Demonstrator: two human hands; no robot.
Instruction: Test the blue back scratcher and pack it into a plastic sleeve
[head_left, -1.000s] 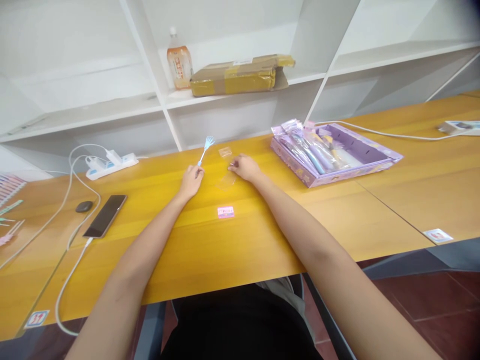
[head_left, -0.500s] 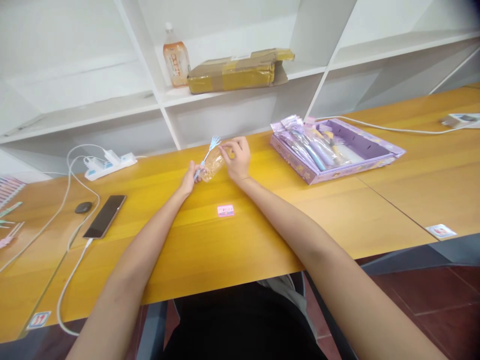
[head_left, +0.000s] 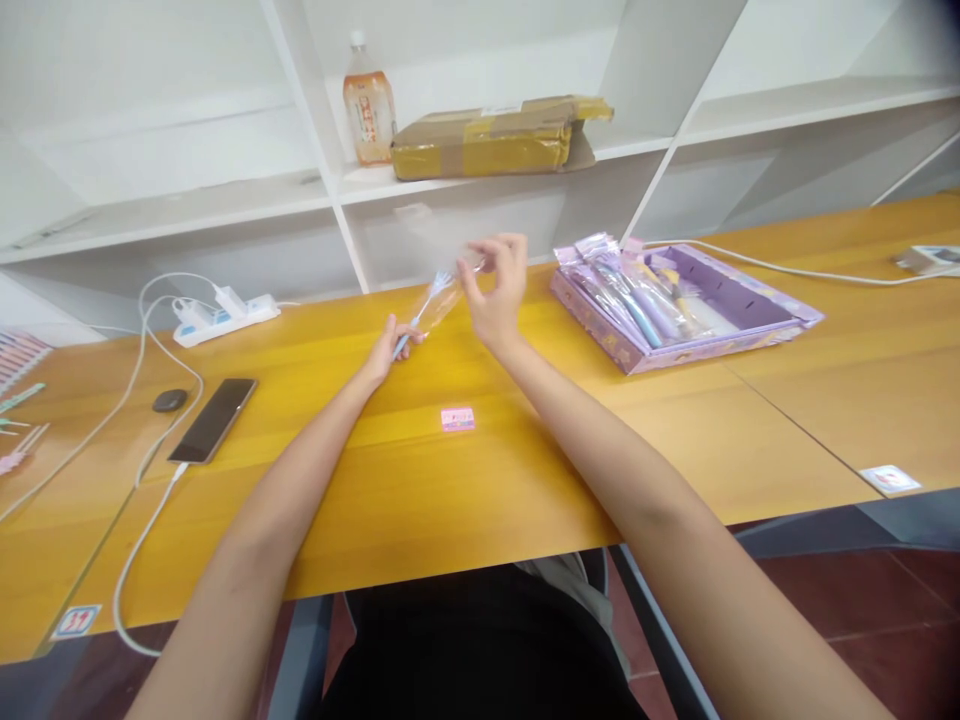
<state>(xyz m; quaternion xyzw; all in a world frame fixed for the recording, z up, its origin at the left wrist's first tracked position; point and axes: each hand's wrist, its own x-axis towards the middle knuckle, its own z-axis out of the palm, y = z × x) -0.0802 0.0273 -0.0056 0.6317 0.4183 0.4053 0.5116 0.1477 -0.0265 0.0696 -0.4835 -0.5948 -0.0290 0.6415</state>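
My left hand (head_left: 388, 350) grips the handle of a small light-blue fork-shaped stick (head_left: 421, 312), raised a little above the yellow wooden table (head_left: 525, 470). My right hand (head_left: 496, 285) pinches the upper end of a clear plastic sleeve (head_left: 444, 296) that lies around the stick's pronged head. Both hands are lifted off the table, close together. A small pink label (head_left: 457, 419) lies flat on the table below them.
A purple tray (head_left: 757, 335) with several wrapped sticks stands to the right. A phone (head_left: 213, 419), a black puck (head_left: 169, 400), white cables and a power strip (head_left: 225, 316) lie at left. On the white shelf behind are a bottle (head_left: 369, 105) and a cardboard parcel (head_left: 495, 138).
My right hand picked the clear sleeve off the table and brought it over the stick's head. Both hands rose from the table, the right one highest.
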